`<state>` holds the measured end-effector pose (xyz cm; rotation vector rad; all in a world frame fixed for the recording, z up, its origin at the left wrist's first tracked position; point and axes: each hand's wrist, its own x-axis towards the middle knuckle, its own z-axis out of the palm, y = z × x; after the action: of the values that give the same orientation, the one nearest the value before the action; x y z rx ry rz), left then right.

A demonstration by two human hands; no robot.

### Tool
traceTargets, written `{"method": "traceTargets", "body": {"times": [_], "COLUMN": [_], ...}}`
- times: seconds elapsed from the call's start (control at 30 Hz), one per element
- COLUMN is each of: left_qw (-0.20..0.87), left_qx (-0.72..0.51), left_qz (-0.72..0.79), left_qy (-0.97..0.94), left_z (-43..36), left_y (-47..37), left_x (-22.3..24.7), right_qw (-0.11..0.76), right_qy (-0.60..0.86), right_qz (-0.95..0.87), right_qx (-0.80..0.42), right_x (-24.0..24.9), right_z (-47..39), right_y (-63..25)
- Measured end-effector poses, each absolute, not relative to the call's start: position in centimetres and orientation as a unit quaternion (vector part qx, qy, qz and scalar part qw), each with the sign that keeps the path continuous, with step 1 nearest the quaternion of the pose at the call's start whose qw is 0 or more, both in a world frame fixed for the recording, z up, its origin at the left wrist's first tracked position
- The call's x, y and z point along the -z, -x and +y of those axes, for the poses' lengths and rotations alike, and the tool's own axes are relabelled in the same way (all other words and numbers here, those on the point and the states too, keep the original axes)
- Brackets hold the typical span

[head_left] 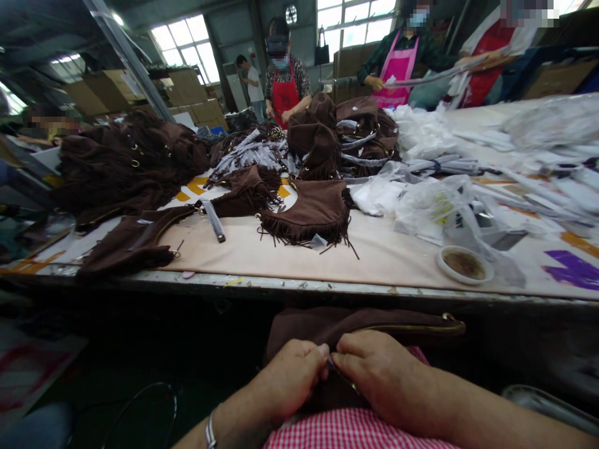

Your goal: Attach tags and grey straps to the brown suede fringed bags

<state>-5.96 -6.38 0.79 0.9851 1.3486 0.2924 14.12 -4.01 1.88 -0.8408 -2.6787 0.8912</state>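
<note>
A dark brown handbag with a gold zipper and a metal ring at its right end lies in my lap, below the table edge. My left hand is closed, thumb and finger pinching at the bag's opening. Right beside it, my right hand is closed too, gripping the bag's edge by the zipper. Between the fingertips shows a small bit of something greyish, too small to make out. On the table ahead rests another brown bag with fringe, and to its left lies a bag with a wrapped strap end.
Heaps of brown bags stand at the left and middle back. Wrapped straps lie between them. Plastic wrapping and a round white dish with brownish contents are at the right. Several people work across the table.
</note>
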Motion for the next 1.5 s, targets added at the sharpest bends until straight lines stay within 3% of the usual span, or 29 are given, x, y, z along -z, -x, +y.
{"method": "traceTargets", "body": {"times": [0.2, 0.3, 0.43, 0.6, 1.1, 1.37, 1.5], "left_qw": [0.667, 0.654, 0.619, 0.572, 0.533, 0.582, 0.604], "left_qx": [-0.133, -0.121, -0.106, -0.122, -0.108, -0.101, -0.102], "left_qz": [0.579, 0.571, 0.570, 0.569, 0.592, 0.575, 0.577], "left_qy": [-0.449, -0.481, -0.531, -0.578, -0.595, -0.566, -0.540], "left_z": [-6.4, -6.3, -6.1, -6.3, -6.5, -5.5, -5.4], "left_y": [6.3, 6.6, 6.7, 6.9, 6.7, 7.0, 7.1], "left_x": [-1.0, -1.6, -2.6, -2.9, -2.2, -1.8, -1.1], "right_qw": [0.251, 0.207, 0.112, 0.089, 0.134, 0.126, 0.095], "right_qy": [0.373, 0.415, 0.333, 0.309, 0.408, 0.336, 0.338], "right_qz": [-0.746, -0.705, -0.724, -0.691, -0.748, -0.662, -0.705], "right_qx": [-0.490, -0.537, -0.594, -0.648, -0.505, -0.658, -0.617], "right_x": [-0.8, -0.2, -0.1, 0.4, -0.2, 0.4, -0.1], "right_z": [-2.2, -1.2, -0.6, -0.5, -3.1, -1.5, -1.1], "right_y": [-15.0, -14.4, -13.4, -13.2, -12.3, -12.9, -13.0]}}
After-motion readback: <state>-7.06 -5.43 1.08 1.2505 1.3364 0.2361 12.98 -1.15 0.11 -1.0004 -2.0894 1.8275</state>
